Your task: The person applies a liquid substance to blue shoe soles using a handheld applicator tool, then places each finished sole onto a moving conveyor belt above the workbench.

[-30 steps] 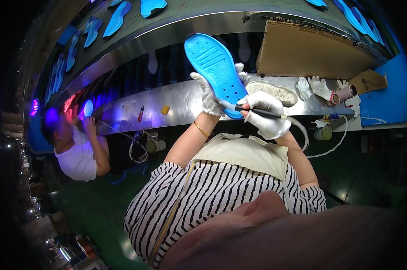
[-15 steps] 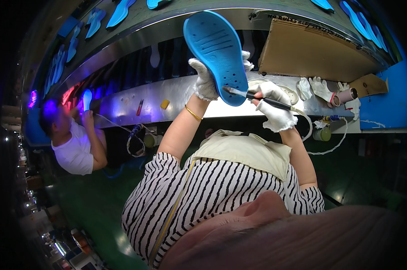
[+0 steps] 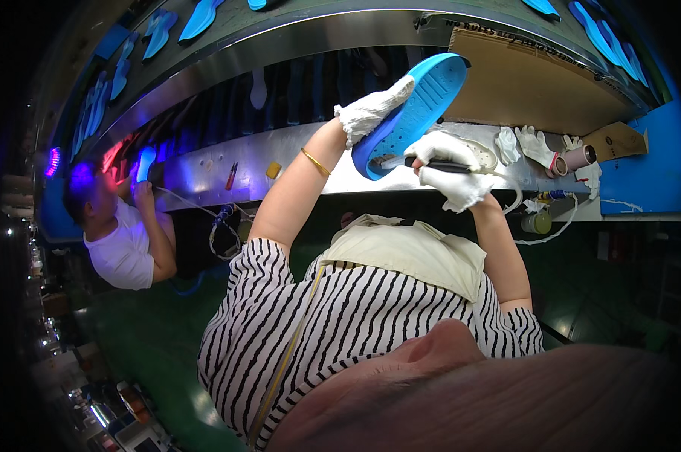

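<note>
In my left hand (image 3: 378,109), gloved in white, a blue shoe insole (image 3: 427,90) with small holes and grooves hangs tilted above the bench. The left fingers lie along its far left edge, partly behind it. My right hand (image 3: 455,172), in a white glove with some bare fingertips, is closed round the black handle of a brush (image 3: 440,165). A pale hose leads off from behind this hand. The brush tip meets the near end of the insole; whether it touches the face or the rim I cannot tell. A pale perforated shoe piece (image 3: 482,155) lies behind the right hand.
White gloves (image 3: 538,146) and a roll (image 3: 578,157) lie at the bench's right end. A cardboard box (image 3: 521,87) stands behind them. A red-handled tool (image 3: 231,178) and yellow block (image 3: 273,170) lie left. Blue soles (image 3: 201,19) rest on the far belt. A co-worker (image 3: 122,241) sits left.
The insole has tipped over to the right and turned its side edge toward me. My left hand has shifted up along it. The brush has swung flatter, still at the near end.
</note>
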`<state>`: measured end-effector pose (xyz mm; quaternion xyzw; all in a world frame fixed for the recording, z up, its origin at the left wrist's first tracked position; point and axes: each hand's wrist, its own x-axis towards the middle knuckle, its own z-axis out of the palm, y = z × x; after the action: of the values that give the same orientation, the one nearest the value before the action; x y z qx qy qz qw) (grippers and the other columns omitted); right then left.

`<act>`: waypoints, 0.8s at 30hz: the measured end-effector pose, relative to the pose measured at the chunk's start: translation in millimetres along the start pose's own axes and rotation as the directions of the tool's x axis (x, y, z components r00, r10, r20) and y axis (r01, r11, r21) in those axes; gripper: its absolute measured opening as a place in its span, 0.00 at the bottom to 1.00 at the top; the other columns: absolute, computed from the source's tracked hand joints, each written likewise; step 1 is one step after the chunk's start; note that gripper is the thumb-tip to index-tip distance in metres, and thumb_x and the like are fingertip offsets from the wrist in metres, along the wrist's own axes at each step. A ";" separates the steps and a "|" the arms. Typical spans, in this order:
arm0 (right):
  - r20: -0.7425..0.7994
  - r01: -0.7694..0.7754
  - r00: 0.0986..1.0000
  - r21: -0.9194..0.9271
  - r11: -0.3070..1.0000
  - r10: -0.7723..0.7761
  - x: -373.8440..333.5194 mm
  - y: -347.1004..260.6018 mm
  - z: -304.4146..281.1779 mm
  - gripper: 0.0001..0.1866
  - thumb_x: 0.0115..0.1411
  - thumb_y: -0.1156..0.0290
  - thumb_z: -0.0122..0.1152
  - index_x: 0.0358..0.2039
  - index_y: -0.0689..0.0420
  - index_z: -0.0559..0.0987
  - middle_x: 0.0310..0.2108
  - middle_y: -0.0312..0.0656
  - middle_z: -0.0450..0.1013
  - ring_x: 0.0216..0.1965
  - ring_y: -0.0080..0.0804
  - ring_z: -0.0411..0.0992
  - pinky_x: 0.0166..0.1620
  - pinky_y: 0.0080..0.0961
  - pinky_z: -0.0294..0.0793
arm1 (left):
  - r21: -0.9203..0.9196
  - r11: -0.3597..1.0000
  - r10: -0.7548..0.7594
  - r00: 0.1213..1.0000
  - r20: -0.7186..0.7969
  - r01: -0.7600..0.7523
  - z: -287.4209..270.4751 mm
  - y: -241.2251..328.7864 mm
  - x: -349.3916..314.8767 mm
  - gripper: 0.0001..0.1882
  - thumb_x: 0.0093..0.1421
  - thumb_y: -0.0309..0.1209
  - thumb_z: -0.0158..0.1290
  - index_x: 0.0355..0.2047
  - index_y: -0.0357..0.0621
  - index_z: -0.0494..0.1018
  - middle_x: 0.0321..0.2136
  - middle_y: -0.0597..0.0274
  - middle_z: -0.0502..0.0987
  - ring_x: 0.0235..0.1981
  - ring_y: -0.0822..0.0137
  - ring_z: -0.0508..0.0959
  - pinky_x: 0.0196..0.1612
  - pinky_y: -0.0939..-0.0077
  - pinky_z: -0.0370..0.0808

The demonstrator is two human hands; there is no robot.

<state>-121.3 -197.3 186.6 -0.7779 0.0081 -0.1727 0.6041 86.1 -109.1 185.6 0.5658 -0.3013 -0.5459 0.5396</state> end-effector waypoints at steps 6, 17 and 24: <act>0.059 -0.072 0.996 0.078 0.994 0.068 4.9 -2.5 -8.0 0.06 0.46 0.79 0.61 0.28 0.59 0.76 0.33 0.38 0.75 0.33 0.23 0.72 0.41 0.21 0.73 | 0.079 0.995 -0.062 0.998 -0.028 0.064 -4.6 -5.0 12.3 0.39 0.60 0.62 0.49 0.63 0.49 0.64 0.50 0.54 0.75 0.45 0.63 0.78 0.49 0.65 0.77; -0.040 -0.114 0.992 0.064 0.991 0.116 7.6 2.3 -26.0 0.07 0.49 0.76 0.62 0.30 0.55 0.76 0.31 0.33 0.74 0.31 0.20 0.71 0.38 0.19 0.73 | 0.138 0.989 -0.054 0.998 -0.012 0.056 -3.0 2.4 7.3 0.44 0.56 0.66 0.49 0.64 0.49 0.63 0.50 0.50 0.74 0.44 0.63 0.78 0.45 0.68 0.79; 0.000 0.054 0.999 0.080 0.995 -0.054 1.7 2.5 -42.9 0.08 0.50 0.79 0.63 0.32 0.56 0.77 0.35 0.37 0.75 0.35 0.22 0.73 0.40 0.22 0.75 | -0.028 0.997 0.071 0.992 -0.105 -0.075 2.0 20.9 -10.1 0.49 0.54 0.70 0.47 0.61 0.41 0.63 0.43 0.47 0.77 0.41 0.59 0.80 0.44 0.63 0.81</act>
<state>-131.1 -238.5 193.8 -0.7533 -0.0205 -0.1885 0.6297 87.2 -105.2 208.5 0.5732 -0.2846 -0.5005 0.5831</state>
